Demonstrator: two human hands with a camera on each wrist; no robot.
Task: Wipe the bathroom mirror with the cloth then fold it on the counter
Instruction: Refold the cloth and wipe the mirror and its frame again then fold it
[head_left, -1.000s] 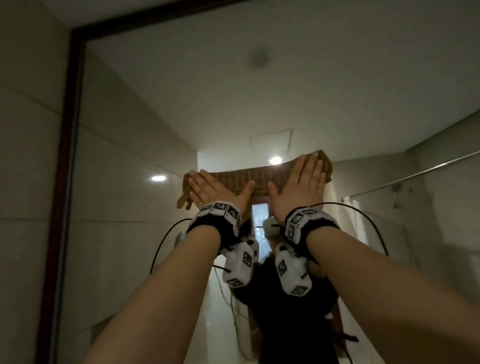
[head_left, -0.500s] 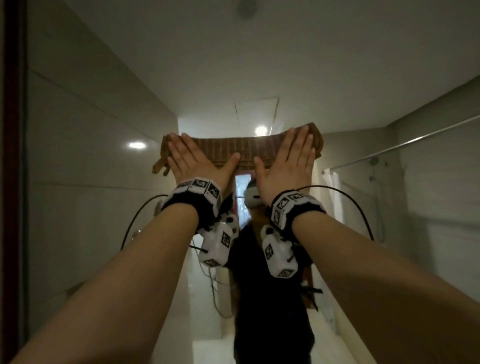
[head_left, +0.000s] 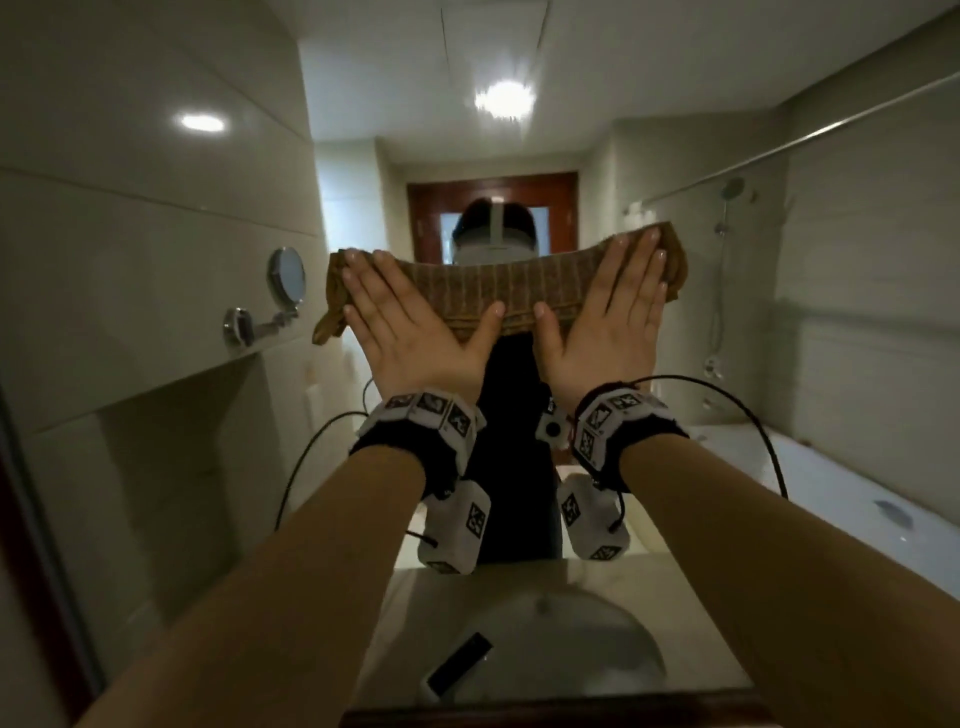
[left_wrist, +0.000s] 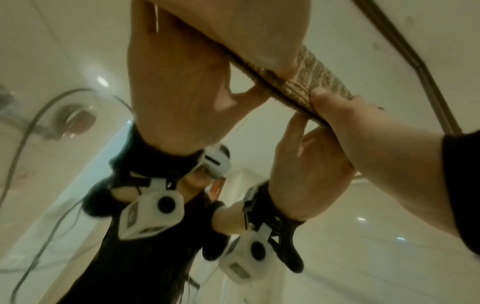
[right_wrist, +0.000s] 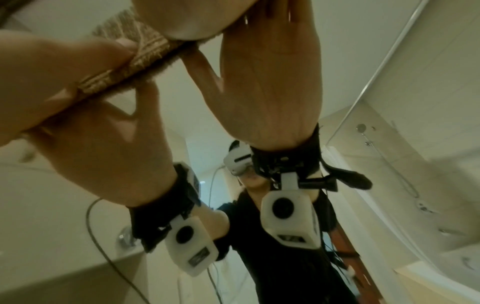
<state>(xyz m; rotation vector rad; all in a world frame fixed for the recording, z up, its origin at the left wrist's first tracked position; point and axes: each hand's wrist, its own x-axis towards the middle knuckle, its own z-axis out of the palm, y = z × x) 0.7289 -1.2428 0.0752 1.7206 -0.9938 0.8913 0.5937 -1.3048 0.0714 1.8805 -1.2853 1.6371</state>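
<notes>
A brown ribbed cloth (head_left: 498, 291) is spread as a wide band flat against the bathroom mirror (head_left: 156, 260), at head height in the reflection. My left hand (head_left: 410, 322) presses its left part with straight, spread fingers. My right hand (head_left: 608, 312) presses its right part the same way. The two thumbs nearly meet along the cloth's lower edge. In the left wrist view the cloth (left_wrist: 317, 70) lies between my palm and the glass. The right wrist view shows the cloth (right_wrist: 145, 53) edge-on under both hands. A loose corner hangs down at the left.
The mirror's dark wooden frame runs along the bottom (head_left: 545, 714) and the left edge (head_left: 31, 519). Reflected in the glass are a round wall mirror on an arm (head_left: 285, 275), a shower head (head_left: 732, 189), a bathtub at right and a sink basin (head_left: 561, 644) with a dark slim object (head_left: 457, 665).
Both hands have slid the cloth down the mirror from near its top. My view has tilted down, so the sink's reflection and the lower frame now show.
</notes>
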